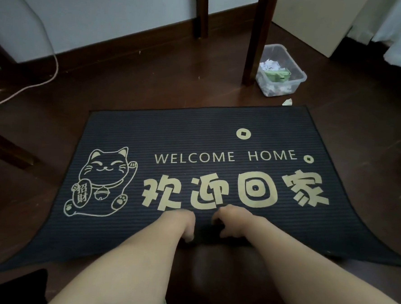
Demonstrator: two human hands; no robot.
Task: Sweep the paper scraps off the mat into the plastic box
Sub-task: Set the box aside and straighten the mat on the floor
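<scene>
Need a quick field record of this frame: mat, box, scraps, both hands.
mat: dark doormat flat on wood floor, no scraps visible on it
plastic box: clear plastic box beyond mat's far right corner, beside chair leg, holds paper scraps
stray scrap: paper scrap on floor between box and mat
left hand: left hand on mat's near edge, fingers curled
right hand: right hand same edge, fingers curled

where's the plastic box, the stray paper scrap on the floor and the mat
plastic box (300,76): head view, on its clear right rim.
paper scrap (287,102): head view, middle of the pale scrap on the floor beyond the mat's far edge.
mat (196,132): head view, bare dark ribbed part above the lettering.
</scene>
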